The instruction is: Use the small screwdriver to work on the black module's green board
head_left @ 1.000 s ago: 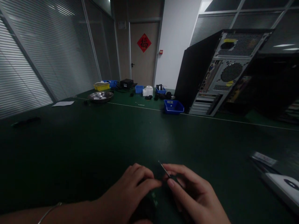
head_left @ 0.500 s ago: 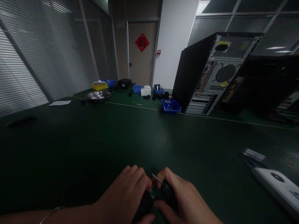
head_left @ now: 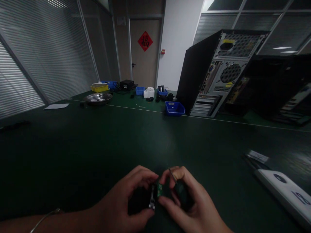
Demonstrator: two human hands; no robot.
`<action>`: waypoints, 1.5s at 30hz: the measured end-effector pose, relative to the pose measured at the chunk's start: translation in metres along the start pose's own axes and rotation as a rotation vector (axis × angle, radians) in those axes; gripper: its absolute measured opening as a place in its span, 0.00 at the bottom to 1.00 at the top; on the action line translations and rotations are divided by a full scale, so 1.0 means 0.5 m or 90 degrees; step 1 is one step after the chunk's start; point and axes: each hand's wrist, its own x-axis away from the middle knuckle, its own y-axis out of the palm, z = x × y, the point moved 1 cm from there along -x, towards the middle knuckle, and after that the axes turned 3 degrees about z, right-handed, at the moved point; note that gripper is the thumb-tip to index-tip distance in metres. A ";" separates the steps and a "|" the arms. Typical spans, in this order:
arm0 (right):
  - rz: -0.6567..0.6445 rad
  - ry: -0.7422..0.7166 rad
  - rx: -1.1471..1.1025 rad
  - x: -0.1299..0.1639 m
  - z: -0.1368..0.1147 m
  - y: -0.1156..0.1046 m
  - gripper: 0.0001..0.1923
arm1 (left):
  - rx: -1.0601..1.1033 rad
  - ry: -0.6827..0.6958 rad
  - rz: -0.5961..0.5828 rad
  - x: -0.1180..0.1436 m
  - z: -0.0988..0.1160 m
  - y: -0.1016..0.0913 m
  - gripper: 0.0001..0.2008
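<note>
My left hand (head_left: 119,199) is curled around a small dark piece with a shiny metal edge (head_left: 152,198), gripped between thumb and fingertips. Its exact kind is too dark to make out. Beside it, a small green circuit board (head_left: 159,190) stands on edge, pinched by the thumb and fingers of my right hand (head_left: 196,204). That same hand also keeps a screwdriver (head_left: 180,191) with a dark handle, whose thin metal shaft points up and slightly left. The board and the dark piece lie very close together; whether they touch is unclear.
A white device with dark markings (head_left: 284,187) lies at right. Farther back on the green table (head_left: 116,136) are a blue bin (head_left: 174,109), a tilted black computer case (head_left: 198,68), a metal bowl (head_left: 98,98), a paper sheet (head_left: 56,106) and a white plastic part (head_left: 149,93).
My hands have opened outward a little, bringing the circuit board and the metal-edged piece into clearer sight. The screwdriver shaft now points more upright. The view has shifted slightly.
</note>
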 end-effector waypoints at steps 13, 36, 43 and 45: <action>-0.037 -0.087 0.099 0.003 0.012 0.001 0.14 | -0.018 -0.014 -0.030 -0.009 0.008 -0.001 0.23; -0.001 -0.087 0.098 0.002 0.003 0.004 0.14 | 0.512 -0.230 0.026 -0.021 -0.020 -0.012 0.17; -0.008 -0.152 0.130 0.000 -0.004 0.009 0.16 | 0.526 -0.229 0.033 -0.024 -0.023 -0.012 0.12; 0.004 -0.172 0.134 -0.003 -0.005 0.009 0.16 | 0.551 -0.242 0.043 -0.024 -0.023 -0.010 0.12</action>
